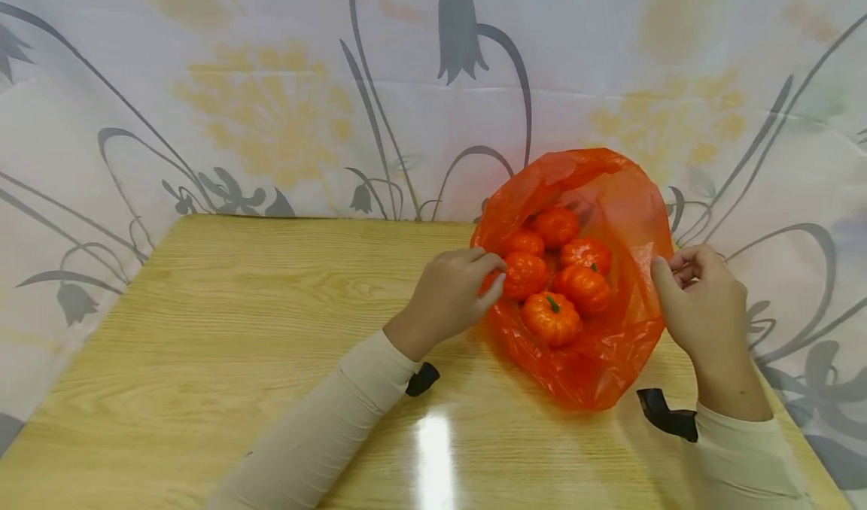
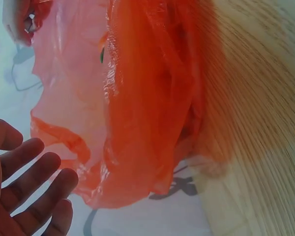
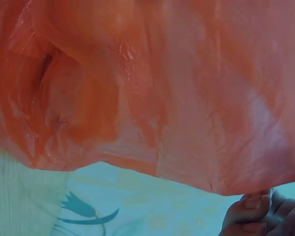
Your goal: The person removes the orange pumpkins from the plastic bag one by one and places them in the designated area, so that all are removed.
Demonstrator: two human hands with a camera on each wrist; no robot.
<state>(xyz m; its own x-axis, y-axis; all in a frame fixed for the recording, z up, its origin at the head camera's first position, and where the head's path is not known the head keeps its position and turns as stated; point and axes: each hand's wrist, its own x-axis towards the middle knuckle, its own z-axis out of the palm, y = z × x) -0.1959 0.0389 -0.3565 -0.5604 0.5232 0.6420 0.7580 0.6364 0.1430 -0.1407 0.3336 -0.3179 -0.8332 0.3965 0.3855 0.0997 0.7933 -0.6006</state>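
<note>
Inside: six ribbed mini pumpkins point(image 1: 552, 322) | crinkled plastic bag point(image 1: 589, 382), wide-mouthed | left hand point(image 1: 450, 295), fingers apart | right hand point(image 1: 710, 311), fingers clamped on bag edge | wood-grain worktop point(image 1: 237, 307) extends leftward

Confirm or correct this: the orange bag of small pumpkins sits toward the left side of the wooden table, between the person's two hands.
The side is wrong: the head view shows the orange bag of small pumpkins toward the right side of the wooden table, between the left hand and right hand.

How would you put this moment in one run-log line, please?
orange bag: mouth open | pumpkins: six visible inside | left hand: at bag's left rim | right hand: pinching bag's right rim
</note>
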